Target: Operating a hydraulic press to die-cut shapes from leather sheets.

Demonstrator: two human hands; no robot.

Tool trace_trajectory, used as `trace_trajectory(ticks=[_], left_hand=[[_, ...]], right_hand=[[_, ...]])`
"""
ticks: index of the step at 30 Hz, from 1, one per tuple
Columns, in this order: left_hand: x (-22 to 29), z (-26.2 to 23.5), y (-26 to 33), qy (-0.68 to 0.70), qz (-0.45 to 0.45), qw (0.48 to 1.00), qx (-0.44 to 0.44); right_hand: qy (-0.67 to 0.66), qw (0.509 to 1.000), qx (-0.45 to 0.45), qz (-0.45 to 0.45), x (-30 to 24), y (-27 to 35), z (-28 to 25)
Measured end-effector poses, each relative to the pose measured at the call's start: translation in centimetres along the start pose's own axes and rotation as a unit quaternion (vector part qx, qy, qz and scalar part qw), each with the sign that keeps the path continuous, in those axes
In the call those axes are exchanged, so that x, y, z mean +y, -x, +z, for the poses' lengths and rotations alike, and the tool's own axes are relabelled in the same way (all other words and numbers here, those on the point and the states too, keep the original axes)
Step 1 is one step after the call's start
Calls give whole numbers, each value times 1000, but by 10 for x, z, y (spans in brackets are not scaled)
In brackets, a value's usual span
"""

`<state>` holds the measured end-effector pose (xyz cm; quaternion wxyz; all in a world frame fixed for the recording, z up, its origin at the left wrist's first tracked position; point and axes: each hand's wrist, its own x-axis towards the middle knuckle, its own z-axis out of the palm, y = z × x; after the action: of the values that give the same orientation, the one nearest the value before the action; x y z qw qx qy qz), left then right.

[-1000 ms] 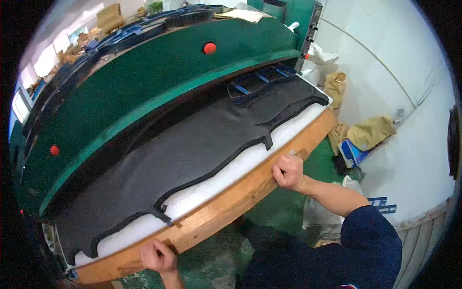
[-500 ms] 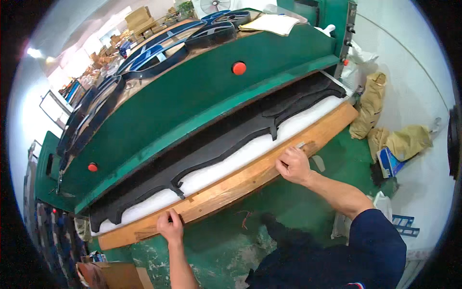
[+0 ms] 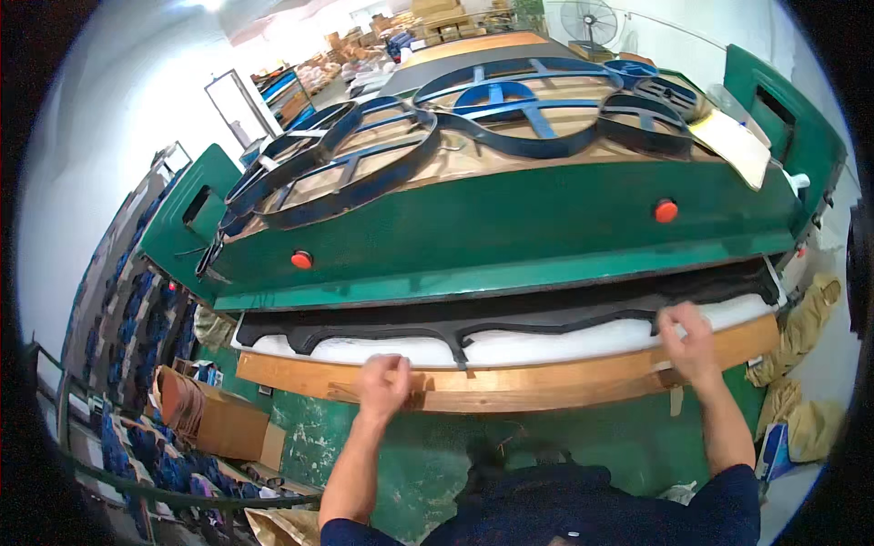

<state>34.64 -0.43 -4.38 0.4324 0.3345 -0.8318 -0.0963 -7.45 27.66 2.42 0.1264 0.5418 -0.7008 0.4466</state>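
My left hand point(image 3: 383, 387) is over the long wooden board point(image 3: 546, 382), near its left half, with the fingers curled in. My right hand point(image 3: 688, 342) is over the board's right part, fingers bent together, its tips overlapping the white slab point(image 3: 382, 349) in view. Whether either hand touches the board, and what its fingers hold, if anything, is hidden. Behind the board the white slab carries a black sheet point(image 3: 401, 320) with a scalloped, cut edge. The sheet runs back under the green machine beam point(image 3: 510, 214).
Large curved blue-and-black cutting dies point(image 3: 537, 146) lie on top of the beam, beside papers point(image 3: 736, 147). Two red buttons point(image 3: 666, 211) are on its front. A cardboard box point(image 3: 218, 420) and a metal rail point(image 3: 182, 496) stand left; tan sacks point(image 3: 810, 318) lie right.
My view has swung leftward, so the machine looks more level and shifts right in the picture. Both hands remain along the board, their fingers still curled.
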Motion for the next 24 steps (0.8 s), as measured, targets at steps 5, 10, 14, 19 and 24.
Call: trace_trajectory(ticks=[5,10,14,19,24], left_hand=[[-63,-43,-116,6,18,989,144],[-104,-27,-161,-101,136,974,152],[-115,-17,-160,-114,164,965,172],[-121,-15,-161,-104,169,966,166],[-119,-15,-165,-92,161,970,155]], right_hand=[[-4,996,84,-19,-30,-111,28],[154,976,151,-16,-7,-142,61],[177,971,160,-18,2,-142,63],[204,966,158,-13,0,-148,66],[204,969,141,0,-6,-151,61]])
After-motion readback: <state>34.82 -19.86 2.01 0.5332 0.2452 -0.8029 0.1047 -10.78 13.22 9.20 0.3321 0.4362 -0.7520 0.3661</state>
